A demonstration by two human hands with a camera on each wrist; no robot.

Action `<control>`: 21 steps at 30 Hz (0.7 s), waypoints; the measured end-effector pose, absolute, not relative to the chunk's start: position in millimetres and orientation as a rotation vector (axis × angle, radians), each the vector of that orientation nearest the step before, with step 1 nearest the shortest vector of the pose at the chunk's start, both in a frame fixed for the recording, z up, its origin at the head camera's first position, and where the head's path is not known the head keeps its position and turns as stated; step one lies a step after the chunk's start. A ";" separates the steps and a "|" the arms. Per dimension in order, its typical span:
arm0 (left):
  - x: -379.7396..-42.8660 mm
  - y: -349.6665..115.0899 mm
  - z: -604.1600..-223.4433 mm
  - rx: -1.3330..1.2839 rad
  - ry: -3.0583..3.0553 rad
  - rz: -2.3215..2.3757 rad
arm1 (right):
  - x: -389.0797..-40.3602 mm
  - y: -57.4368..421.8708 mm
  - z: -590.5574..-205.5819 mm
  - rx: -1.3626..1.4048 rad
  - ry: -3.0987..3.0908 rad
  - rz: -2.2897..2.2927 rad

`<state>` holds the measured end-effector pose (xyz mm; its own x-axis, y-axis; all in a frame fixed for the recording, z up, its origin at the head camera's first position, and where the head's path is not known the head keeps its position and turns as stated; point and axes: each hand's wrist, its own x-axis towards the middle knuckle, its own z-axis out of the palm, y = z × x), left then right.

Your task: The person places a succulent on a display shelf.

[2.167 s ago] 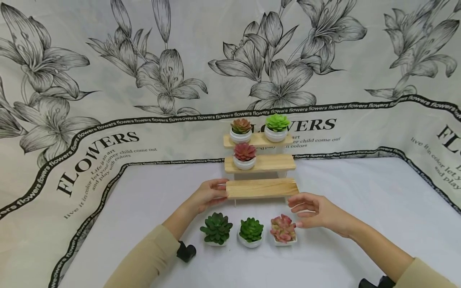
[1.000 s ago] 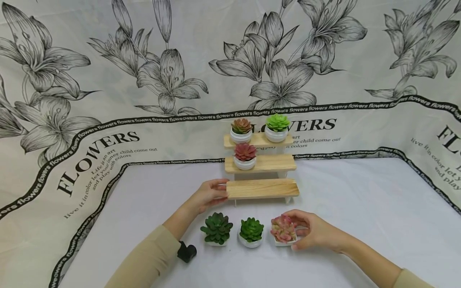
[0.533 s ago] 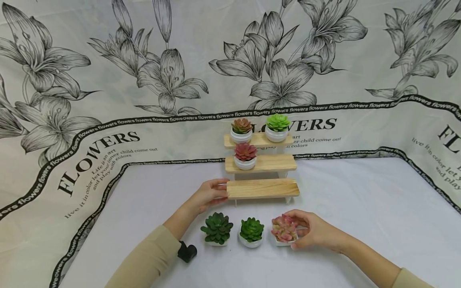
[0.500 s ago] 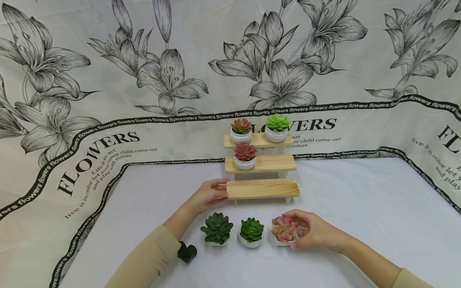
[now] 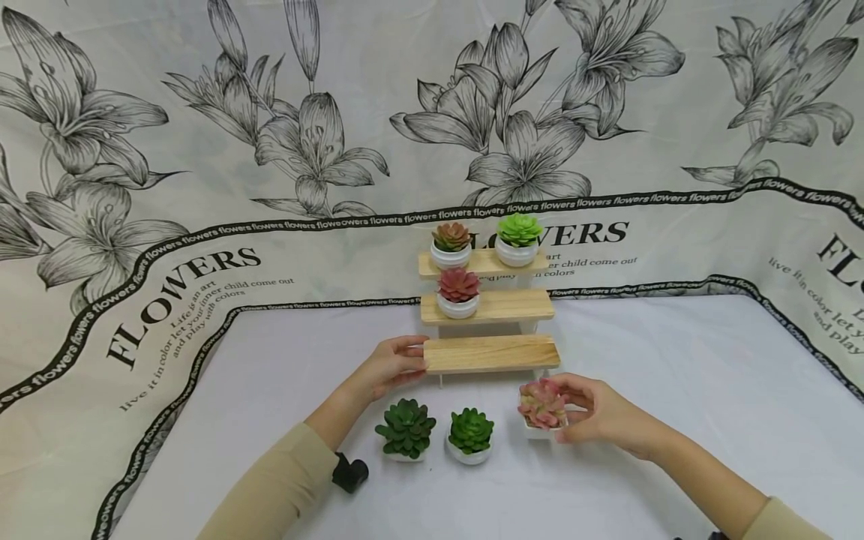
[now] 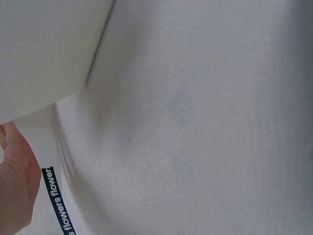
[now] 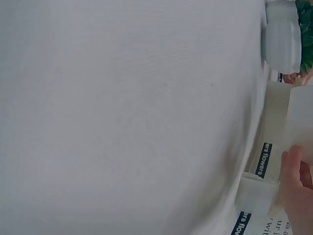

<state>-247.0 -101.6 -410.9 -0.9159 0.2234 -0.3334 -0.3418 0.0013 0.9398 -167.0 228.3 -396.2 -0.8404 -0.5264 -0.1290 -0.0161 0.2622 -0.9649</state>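
In the head view my left hand grips the left end of the lowest wooden shelf of a three-tier stand. My right hand holds a pink succulent by its white square pot, between fingers and thumb. That pot looks raised off the cloth, near the stand's front right corner. In the right wrist view the fingers of my right hand press the white pot. The left wrist view catches part of my left hand behind a pale pot-like shape.
Two green succulents, a dark one and a brighter one, stand in white pots before the stand. A red succulent is on the middle shelf. Brown and lime-green ones occupy the top shelf. Behind hangs a flower-printed cloth.
My right hand moved from the shelf's right end down to the pink succulent, took hold of its pot and carried it slightly up and right. The left hand stayed at the shelf.
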 end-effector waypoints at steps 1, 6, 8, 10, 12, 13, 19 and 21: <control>-246.8 -101.4 -410.6 -0.125 1.894 1.973 | -167.9 229.3 -393.6 -0.492 2.121 -1.605; -246.0 -100.7 -408.7 -0.123 1.892 1.976 | -172.2 233.8 -379.1 -0.516 2.144 -1.647; -245.8 -100.6 -408.4 -0.118 1.896 1.974 | -174.9 235.1 -372.9 -0.529 2.154 -1.669; -245.8 -100.5 -408.0 -0.115 1.900 1.971 | -178.6 236.1 -366.3 -0.528 2.168 -1.685; -246.0 -100.6 -408.2 -0.110 1.903 1.970 | -183.6 237.0 -359.3 -0.514 2.185 -1.689; -246.1 -100.7 -408.1 -0.109 1.905 1.969 | -186.5 237.4 -355.5 -0.500 2.194 -1.689; -247.2 -101.5 -410.1 -0.101 1.897 1.977 | -207.6 237.8 -332.9 -0.440 2.254 -1.677; -247.2 -102.1 -411.4 -0.099 1.894 1.978 | -215.3 236.6 -326.1 -0.431 2.265 -1.673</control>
<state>-247.2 -102.1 -411.4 -0.9179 0.2343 -0.3201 -0.3300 -0.0031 0.9440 -215.3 236.6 -326.1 -0.9128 -0.4047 -0.0556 -0.0660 0.2802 -0.9577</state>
